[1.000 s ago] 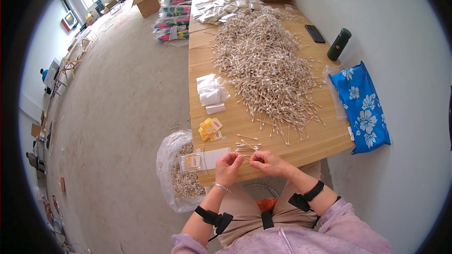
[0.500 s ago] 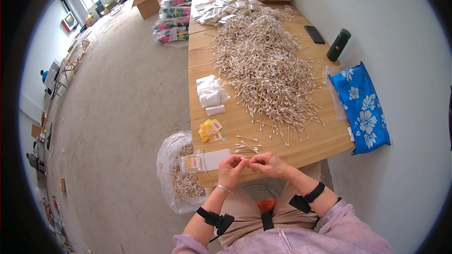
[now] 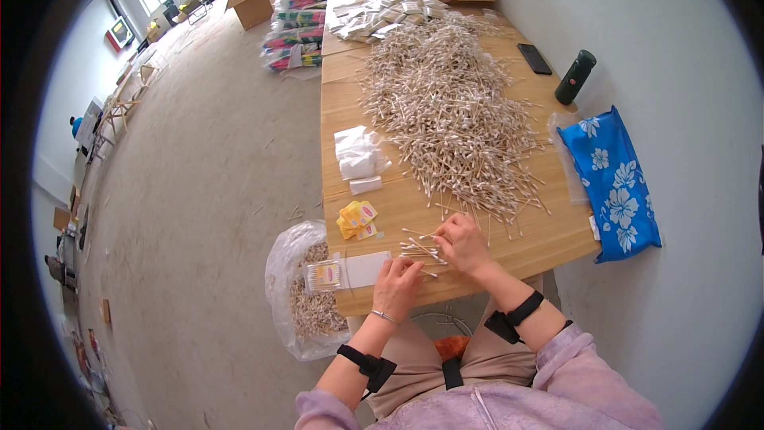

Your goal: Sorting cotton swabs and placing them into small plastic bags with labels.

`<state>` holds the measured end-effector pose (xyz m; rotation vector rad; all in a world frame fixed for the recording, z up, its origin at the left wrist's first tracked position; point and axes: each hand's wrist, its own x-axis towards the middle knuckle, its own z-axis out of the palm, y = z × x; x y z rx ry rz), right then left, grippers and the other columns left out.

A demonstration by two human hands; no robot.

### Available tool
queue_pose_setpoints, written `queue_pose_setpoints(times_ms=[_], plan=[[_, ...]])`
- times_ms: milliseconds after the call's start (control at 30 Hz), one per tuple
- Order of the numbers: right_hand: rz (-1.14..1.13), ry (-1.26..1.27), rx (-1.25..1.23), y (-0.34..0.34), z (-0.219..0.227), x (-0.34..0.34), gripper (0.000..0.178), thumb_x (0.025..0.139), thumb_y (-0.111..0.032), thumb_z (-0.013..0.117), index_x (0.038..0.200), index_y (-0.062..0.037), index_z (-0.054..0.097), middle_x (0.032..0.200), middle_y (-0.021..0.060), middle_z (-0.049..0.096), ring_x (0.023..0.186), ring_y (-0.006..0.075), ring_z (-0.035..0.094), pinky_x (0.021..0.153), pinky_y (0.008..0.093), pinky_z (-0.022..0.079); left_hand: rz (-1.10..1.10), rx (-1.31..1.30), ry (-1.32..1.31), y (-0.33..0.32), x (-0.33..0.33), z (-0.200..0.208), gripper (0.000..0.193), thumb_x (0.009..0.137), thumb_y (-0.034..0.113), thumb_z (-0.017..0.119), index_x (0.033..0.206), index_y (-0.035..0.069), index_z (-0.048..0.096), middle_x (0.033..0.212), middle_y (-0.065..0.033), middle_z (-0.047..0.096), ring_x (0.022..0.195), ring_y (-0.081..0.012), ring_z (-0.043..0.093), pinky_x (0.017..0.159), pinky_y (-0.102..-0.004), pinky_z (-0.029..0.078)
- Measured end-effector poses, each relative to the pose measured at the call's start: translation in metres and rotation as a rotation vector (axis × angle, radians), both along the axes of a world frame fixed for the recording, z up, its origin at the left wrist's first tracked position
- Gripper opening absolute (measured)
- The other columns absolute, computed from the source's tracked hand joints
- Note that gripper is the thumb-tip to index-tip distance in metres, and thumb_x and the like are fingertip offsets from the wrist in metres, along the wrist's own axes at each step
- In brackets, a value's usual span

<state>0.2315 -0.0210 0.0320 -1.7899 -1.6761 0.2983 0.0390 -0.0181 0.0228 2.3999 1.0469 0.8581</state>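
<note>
My left hand (image 3: 398, 283) is at the table's near edge, beside a white card strip (image 3: 367, 269). Its fingers are pinched, and a cotton swab (image 3: 430, 274) pokes out past the fingertips. Just ahead and to the right, my right hand (image 3: 461, 243) pinches the end of another cotton swab (image 3: 417, 232) at a small loose group of swabs (image 3: 422, 250). Left of the strip lies a clear pack of swabs (image 3: 323, 275) with a yellow label. Farther off spreads a large heap of cotton swabs (image 3: 446, 103).
Yellow cards (image 3: 356, 217) and white plastic bags (image 3: 358, 153) lie along the table's left side. A clear sack of swabs (image 3: 309, 314) stands below that edge. To the right are a phone (image 3: 534, 59), a dark green bottle (image 3: 575, 77) and a blue flowered pack (image 3: 613, 183).
My hands have parted from a shared pinch near the table edge. The right has moved forward to the loose swabs; the left has shifted slightly and turned palm down.
</note>
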Motion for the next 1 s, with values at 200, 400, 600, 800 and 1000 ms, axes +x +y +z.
queue_pose_setpoints(times_ms=[200, 400, 600, 800, 1000], plan=[[0.104, -0.117, -0.146, -0.012, -0.003, -0.017, 0.01, 0.076, -0.019, 0.071, 0.079, -0.0094, 0.068, 0.087, 0.0062, 0.059, 0.092, 0.0252, 0.056, 0.081, 0.0367, 0.048, 0.005, -0.045, 0.022, 0.004, 0.002, -0.007, 0.014, 0.077, 0.01, 0.07, 0.091, 0.008, 0.068, 0.092, -0.009, 0.059, 0.089, -0.0291, 0.055, 0.079, -0.0376, 0.049], [0.059, -0.046, -0.155, -0.01, -0.01, -0.019, 0.011, 0.077, -0.019, 0.07, 0.081, -0.0092, 0.067, 0.088, 0.0058, 0.06, 0.092, 0.0258, 0.056, 0.081, 0.0375, 0.048, 0.013, -0.084, -0.02, 0.005, 0.003, -0.011, 0.011, 0.077, 0.01, 0.07, 0.088, 0.008, 0.068, 0.091, -0.009, 0.059, 0.088, -0.0295, 0.055, 0.079, -0.038, 0.048], [0.037, 0.052, -0.17, -0.008, -0.003, -0.015, 0.01, 0.08, -0.017, 0.068, 0.083, -0.0083, 0.066, 0.087, 0.0069, 0.062, 0.092, 0.0268, 0.057, 0.079, 0.0384, 0.049, 0.138, -0.16, -0.161, 0.007, 0.008, -0.011, 0.018, 0.075, 0.009, 0.073, 0.091, 0.007, 0.065, 0.09, -0.0095, 0.06, 0.089, -0.0292, 0.056, 0.08, -0.0369, 0.048], [0.088, 0.162, -0.145, -0.008, 0.006, -0.017, 0.009, 0.08, -0.015, 0.067, 0.084, -0.0062, 0.065, 0.085, 0.0099, 0.062, 0.087, 0.0294, 0.058, 0.076, 0.0399, 0.048, 0.291, -0.502, -0.491, 0.017, 0.014, -0.012, 0.02, 0.082, 0.011, 0.072, 0.099, 0.002, 0.066, 0.085, -0.0059, 0.064, 0.074, -0.0147, 0.059, 0.064, -0.0278, 0.049], [0.217, 0.288, -0.119, -0.016, 0.008, -0.023, 0.01, 0.08, -0.012, 0.066, 0.082, -0.0029, 0.063, 0.08, 0.0134, 0.062, 0.08, 0.0316, 0.06, 0.072, 0.0399, 0.048, 0.264, -0.807, -0.723, 0.018, 0.008, -0.016, 0.016, 0.09, 0.016, 0.067, 0.094, 0.0, 0.066, 0.078, 0.0013, 0.064, 0.066, -0.0046, 0.056, 0.056, -0.0195, 0.045]])
